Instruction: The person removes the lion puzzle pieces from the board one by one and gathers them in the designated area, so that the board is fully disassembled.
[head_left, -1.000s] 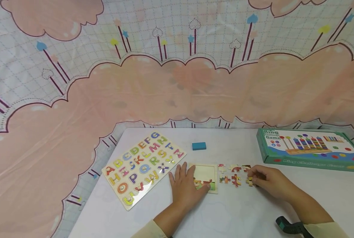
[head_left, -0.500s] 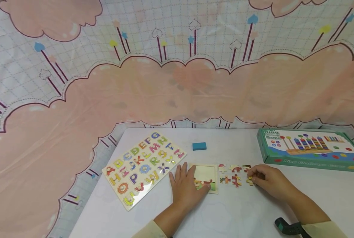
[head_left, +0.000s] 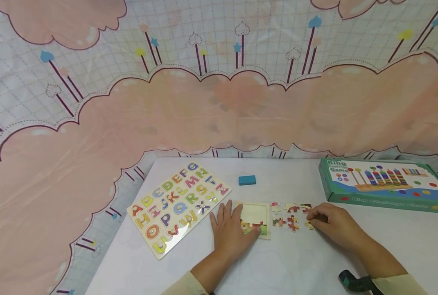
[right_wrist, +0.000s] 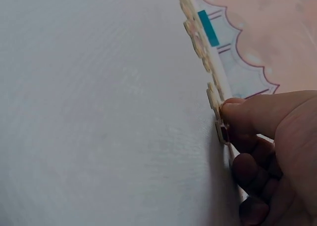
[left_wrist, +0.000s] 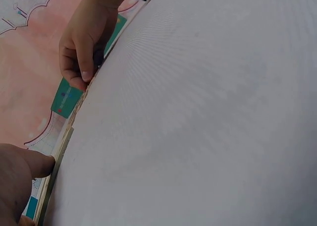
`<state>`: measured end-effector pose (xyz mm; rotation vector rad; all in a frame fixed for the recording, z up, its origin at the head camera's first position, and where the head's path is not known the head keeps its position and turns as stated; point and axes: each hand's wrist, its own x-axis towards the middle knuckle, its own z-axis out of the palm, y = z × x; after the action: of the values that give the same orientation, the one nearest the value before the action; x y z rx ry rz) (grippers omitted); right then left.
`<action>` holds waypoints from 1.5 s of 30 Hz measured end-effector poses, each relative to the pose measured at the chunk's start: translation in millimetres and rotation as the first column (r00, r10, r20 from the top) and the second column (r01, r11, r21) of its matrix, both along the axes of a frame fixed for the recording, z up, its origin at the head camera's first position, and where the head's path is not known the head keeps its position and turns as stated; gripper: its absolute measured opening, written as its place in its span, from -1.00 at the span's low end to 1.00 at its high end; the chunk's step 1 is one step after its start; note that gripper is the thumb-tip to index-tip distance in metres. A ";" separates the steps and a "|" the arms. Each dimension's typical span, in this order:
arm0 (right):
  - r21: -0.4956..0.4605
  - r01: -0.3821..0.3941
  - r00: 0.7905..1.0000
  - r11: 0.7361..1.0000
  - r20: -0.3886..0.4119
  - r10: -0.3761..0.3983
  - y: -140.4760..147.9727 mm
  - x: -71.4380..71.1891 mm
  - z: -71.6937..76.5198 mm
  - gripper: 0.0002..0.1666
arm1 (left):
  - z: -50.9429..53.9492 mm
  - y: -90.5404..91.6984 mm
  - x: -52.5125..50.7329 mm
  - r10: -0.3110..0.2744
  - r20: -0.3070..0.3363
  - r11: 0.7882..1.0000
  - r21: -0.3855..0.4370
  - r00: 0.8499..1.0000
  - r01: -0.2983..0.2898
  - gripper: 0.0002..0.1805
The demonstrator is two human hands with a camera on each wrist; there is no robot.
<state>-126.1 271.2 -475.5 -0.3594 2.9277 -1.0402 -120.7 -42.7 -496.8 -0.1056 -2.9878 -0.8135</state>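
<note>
Puzzle tray [head_left: 253, 212] flat on the surface [head_left: 278, 262], partly under a spread left hand [head_left: 226, 233], filled in only along the bottom. Loose pieces [head_left: 292, 223] just beside it, with the end piece [head_left: 309, 225] apparently pinched in the right hand [head_left: 331, 223]. Looks like pick-up stage, mid-fill. Probably calls next for lifting, turning to match, then pressing in above.

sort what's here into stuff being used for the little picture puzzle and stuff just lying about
In use:
- puzzle frame, partly filled
- loose puzzle pieces beside it
- both hands: left hand on the frame, right hand at the rightmost pieces

Lying about:
- alphabet board
- blue block
- Ring Challenge Game box
</note>
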 end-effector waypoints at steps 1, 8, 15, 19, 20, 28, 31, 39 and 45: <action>-0.008 0.006 1.000 1.000 0.007 -0.006 0.5 -0.1 0.0 -0.83 | -0.4 -0.1 -0.3 -0.002 -0.001 1.000 0.000 1.000 0.002 -0.07; -0.127 0.068 0.994 0.990 0.095 -0.056 3.7 0.0 3.8 -0.89 | -0.5 -0.9 -1.2 -0.011 -0.011 1.000 0.025 1.000 0.011 -0.07; -0.142 0.064 0.994 0.988 0.098 -0.050 3.9 -0.3 6.1 -0.86 | 0.4 -1.1 -4.0 -0.015 0.010 0.999 0.032 1.000 0.015 -0.06; -0.134 0.063 0.994 0.989 0.099 -0.050 3.5 -0.3 6.8 -0.85 | 2.0 -0.8 -4.0 -0.018 0.009 0.999 0.028 1.000 0.017 -0.07; -0.132 0.063 0.994 0.989 0.100 -0.050 3.3 -0.3 7.0 -0.85 | 1.8 -0.8 -4.2 -0.018 0.012 1.000 0.025 1.000 0.018 -0.07; -0.159 0.055 0.993 0.986 0.109 -0.037 -3.7 -2.9 12.2 -0.84 | 1.1 -0.9 -4.2 -0.023 0.012 1.000 0.021 1.000 0.023 -0.09; -0.169 0.043 0.994 0.985 0.107 -0.025 -9.8 -4.0 15.2 -0.84 | 0.8 -0.8 -3.6 -0.025 0.018 1.000 0.020 1.000 0.024 -0.09; -0.205 -0.004 0.992 0.979 0.120 0.029 -34.3 -9.3 24.7 -0.87 | 1.4 -4.7 -0.3 -0.054 0.027 0.998 0.041 0.998 0.052 -0.11; -0.197 -0.045 0.988 0.979 0.133 0.072 -54.6 -17.3 29.6 -0.85 | 3.6 -14.9 3.1 -0.115 0.011 0.989 0.099 0.993 0.114 -0.16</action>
<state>-143.4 216.6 -445.9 -0.3582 2.6842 -1.2895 -117.6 -57.6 -493.2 -0.2704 -2.9741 -0.9758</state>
